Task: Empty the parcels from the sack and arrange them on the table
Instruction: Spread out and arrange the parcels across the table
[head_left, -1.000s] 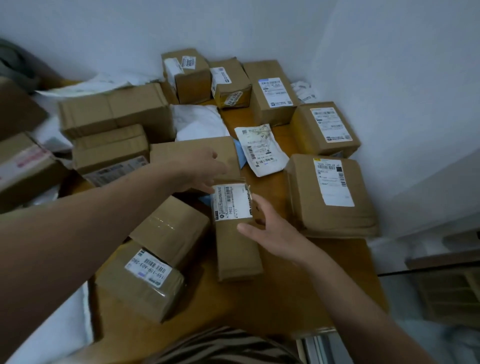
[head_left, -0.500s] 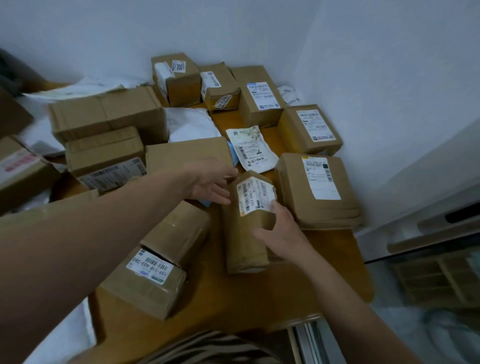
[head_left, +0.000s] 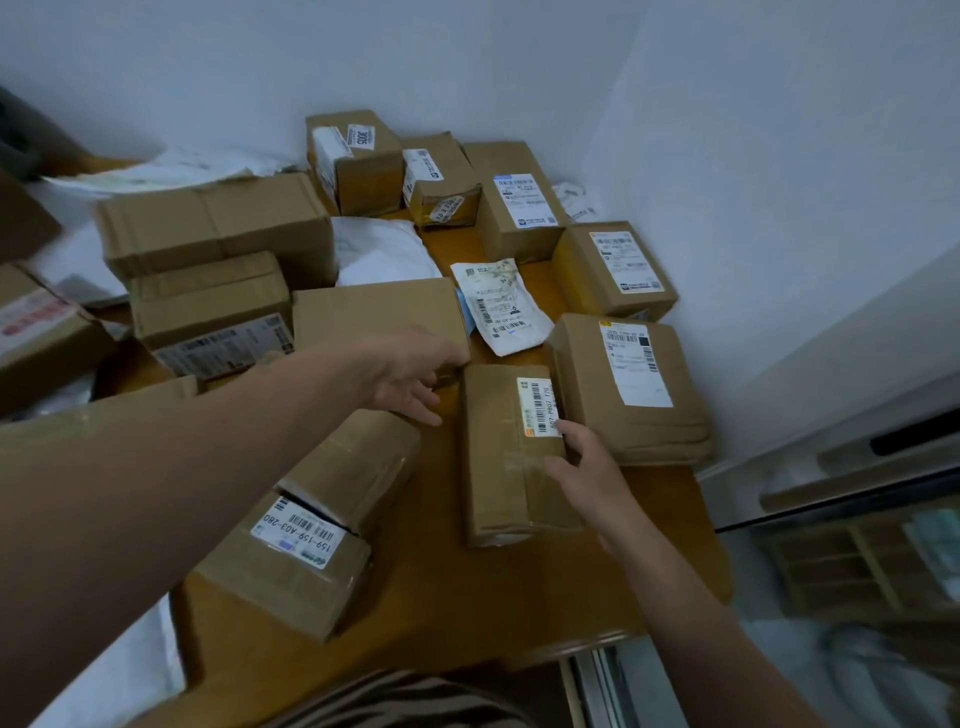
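A long brown parcel (head_left: 498, 457) with a barcode label lies flat on the wooden table (head_left: 441, 597), tight against a big flat brown parcel (head_left: 634, 389) on its right. My right hand (head_left: 587, 467) grips the long parcel's right edge, thumb on its taped top. My left hand (head_left: 410, 374) is open with fingers apart, just left of the long parcel's far end, over the near edge of a flat cardboard parcel (head_left: 379, 312). No sack can be clearly made out; a white sheet-like thing (head_left: 104, 675) shows at the lower left.
Many brown boxes fill the table's left and back, up to the white walls. A labelled parcel (head_left: 291, 561) and a taped box (head_left: 353, 467) lie near left. A white mailer (head_left: 498, 306) lies mid-table. Bare wood shows at the near right; the table edge drops off there.
The long parcel went from the table's middle, was tilted up, and now lies flat further right against the big flat parcel. My left hand came off it.
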